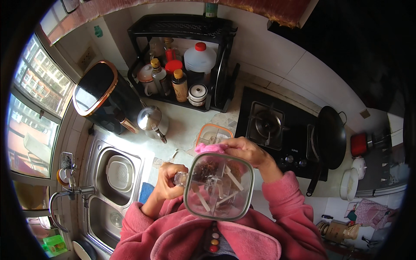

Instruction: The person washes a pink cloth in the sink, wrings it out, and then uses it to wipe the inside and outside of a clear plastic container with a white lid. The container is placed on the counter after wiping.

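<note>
My left hand (pixel 169 182) is closed around the clear knobbed handle of a transparent seasoning box (pixel 224 204), raised in front of my chest. Its interior is split into compartments with small pale spoons and some dark and brown seasoning. In my right hand (pixel 248 151) is a bunched pink cloth (pixel 210 148), at the far edge of the box. The fingertips of that hand are partly hidden. Beyond the cloth, a clear container with an orange rim (pixel 215 124) lies on the counter (pixel 182 130), partly covered by my right hand.
To the left are a double steel sink (pixel 140 175), a metal kettle (pixel 152 120) and a tall black bin (pixel 110 97). A black rack (pixel 182 24) holds bottles and jars at the back. The gas hob (pixel 292 143) and a wok (pixel 331 139) are on the right.
</note>
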`<state>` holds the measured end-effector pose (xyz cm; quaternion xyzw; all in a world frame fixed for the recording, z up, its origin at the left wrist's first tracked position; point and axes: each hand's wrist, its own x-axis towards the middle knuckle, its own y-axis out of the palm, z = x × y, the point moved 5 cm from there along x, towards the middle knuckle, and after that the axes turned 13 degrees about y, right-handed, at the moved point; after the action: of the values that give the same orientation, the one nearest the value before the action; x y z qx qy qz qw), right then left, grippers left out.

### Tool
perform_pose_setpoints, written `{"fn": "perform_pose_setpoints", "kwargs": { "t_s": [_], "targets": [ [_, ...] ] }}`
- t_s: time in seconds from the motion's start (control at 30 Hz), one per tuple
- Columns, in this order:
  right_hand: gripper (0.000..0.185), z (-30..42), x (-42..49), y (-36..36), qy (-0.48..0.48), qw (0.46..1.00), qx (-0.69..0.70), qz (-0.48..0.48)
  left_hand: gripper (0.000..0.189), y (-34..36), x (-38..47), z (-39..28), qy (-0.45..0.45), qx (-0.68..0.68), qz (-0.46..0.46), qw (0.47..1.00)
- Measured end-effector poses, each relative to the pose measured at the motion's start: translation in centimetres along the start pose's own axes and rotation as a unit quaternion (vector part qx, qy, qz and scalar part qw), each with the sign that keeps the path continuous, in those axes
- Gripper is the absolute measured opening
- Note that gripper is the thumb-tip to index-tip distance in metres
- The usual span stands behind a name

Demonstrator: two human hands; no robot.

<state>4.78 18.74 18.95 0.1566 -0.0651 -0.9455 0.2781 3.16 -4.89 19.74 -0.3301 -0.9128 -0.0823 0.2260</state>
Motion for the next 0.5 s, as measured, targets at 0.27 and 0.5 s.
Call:
{"fn": "perform_pose_setpoints", "kwargs": {
  "t_s": [0.27, 0.5],
  "targets": [
    [0.043, -3.4, -5.9, 1.6, -0.025, 0.983, 0.085, -0.160, 0.016, -0.4, -0.9, -1.1, 0.015, 0.055, -0.035, 0.998],
    [0.064, -5.0, -7.2, 6.3, -0.084, 0.950, 0.196, -0.226, 0.016, -0.4, -1.5, -1.7, -0.001, 0.163, -0.092, 0.982]
  ]
}}
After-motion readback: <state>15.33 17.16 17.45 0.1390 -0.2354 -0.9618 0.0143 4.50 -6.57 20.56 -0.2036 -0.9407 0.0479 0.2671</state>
